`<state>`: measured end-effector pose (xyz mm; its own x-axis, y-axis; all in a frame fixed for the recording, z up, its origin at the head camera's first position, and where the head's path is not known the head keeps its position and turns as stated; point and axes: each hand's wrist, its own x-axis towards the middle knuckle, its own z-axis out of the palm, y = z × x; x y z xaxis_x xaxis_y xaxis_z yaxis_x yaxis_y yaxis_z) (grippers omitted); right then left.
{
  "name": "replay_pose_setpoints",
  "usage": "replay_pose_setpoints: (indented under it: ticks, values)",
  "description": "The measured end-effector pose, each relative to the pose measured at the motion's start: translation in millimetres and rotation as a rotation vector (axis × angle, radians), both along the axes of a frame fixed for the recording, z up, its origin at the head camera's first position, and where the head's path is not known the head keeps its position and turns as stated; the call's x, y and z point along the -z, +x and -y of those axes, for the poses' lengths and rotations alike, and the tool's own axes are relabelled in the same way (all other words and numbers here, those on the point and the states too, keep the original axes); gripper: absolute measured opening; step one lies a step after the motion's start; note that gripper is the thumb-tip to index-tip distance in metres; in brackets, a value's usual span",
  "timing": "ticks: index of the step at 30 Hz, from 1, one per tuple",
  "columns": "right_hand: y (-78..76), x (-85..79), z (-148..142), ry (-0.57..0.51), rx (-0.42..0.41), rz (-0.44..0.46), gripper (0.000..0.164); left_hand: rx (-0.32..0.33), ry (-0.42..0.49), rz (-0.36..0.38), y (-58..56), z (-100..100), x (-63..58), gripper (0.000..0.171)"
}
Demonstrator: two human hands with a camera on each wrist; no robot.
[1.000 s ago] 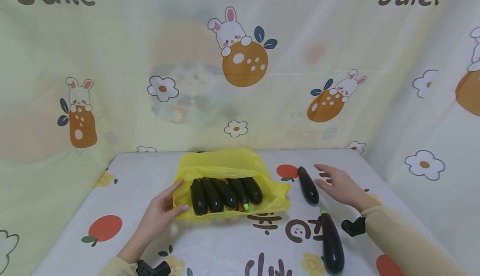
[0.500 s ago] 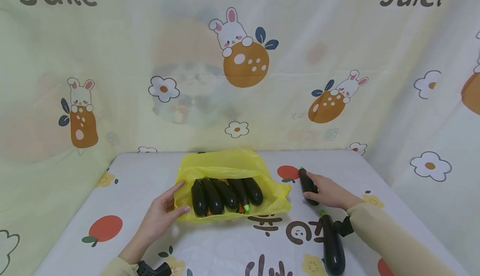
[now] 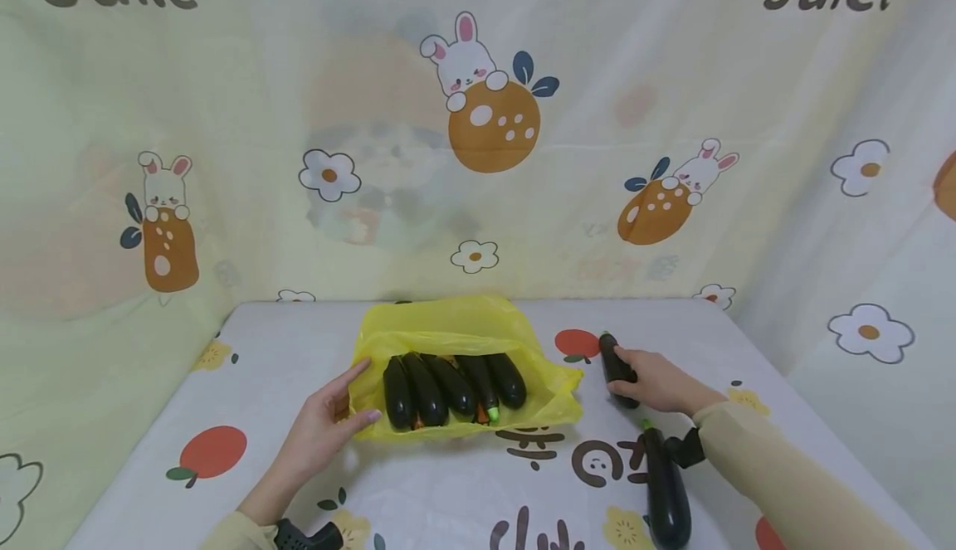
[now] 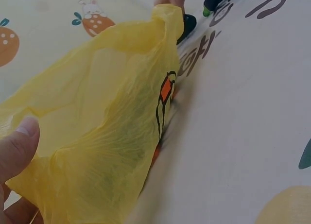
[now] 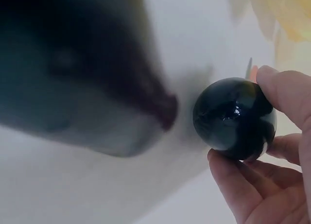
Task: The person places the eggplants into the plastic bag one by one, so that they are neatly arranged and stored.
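Note:
A yellow plastic bag (image 3: pixel 456 313) lies with its mouth toward me, several dark eggplants (image 3: pixel 429 392) side by side in it. My left hand (image 3: pixel 321 417) holds the bag's left edge; in the left wrist view the thumb (image 4: pixel 22 141) lies over the plastic, fingers behind it. To the right of the bag, my right hand (image 3: pixel 660 380) grips an eggplant (image 3: pixel 612 359) lying on the table. In the right wrist view, thumb and fingers surround its rounded end (image 5: pixel 233 117). A second loose eggplant (image 3: pixel 667 492) lies nearer me, just below the right wrist.
The table wears a white printed cloth (image 3: pixel 418 500) with fruit and flower drawings. Behind it hangs a patterned curtain (image 3: pixel 373 226), continuing along both sides. A large blurred dark shape (image 5: pixel 73 73) fills the left of the right wrist view.
My right hand has moved left from beside the far loose eggplant and taken hold of it. The left hand keeps its place at the bag.

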<state>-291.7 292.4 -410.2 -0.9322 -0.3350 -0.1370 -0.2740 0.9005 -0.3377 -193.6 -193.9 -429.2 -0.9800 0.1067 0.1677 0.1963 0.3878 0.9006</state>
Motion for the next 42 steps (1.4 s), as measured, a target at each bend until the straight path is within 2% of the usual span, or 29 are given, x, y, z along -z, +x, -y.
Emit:
replay_pose_setpoints:
  ticks: [11, 16, 25, 28, 31, 37, 42]
  values:
    - [15.0, -25.2, -11.3, -0.043, 0.014, -0.023, 0.078, 0.011, 0.017, 0.010, 0.9, 0.0, 1.5, 0.076]
    - [24.2, -38.9, -14.4, -0.100, 0.019, -0.009, 0.082, 0.022, 0.013, -0.013, 1.5, 1.8, 0.5, 0.074]
    - [50.8, -78.0, -5.5, -0.211, -0.066, -0.074, 0.079, 0.022, 0.010, 0.006, 0.9, 1.9, 0.6, 0.076]
    - [60.3, -89.7, 5.4, -0.237, -0.118, -0.085, 0.077, 0.026, 0.006, -0.004, 0.6, 2.3, 0.3, 0.075]
    - [67.9, -97.5, 23.8, -0.273, -0.215, -0.082, 0.074, 0.021, 0.004, -0.006, 0.8, 3.4, -0.2, 0.075]
    - [81.9, -103.3, 69.7, -0.332, -0.414, 0.048, 0.070, 0.023, 0.003, -0.008, 1.2, 4.8, -1.8, 0.074]
    - [87.7, -99.7, 106.5, -0.301, -0.484, 0.118, 0.070, 0.018, 0.006, -0.011, 1.5, 4.9, -2.4, 0.074]
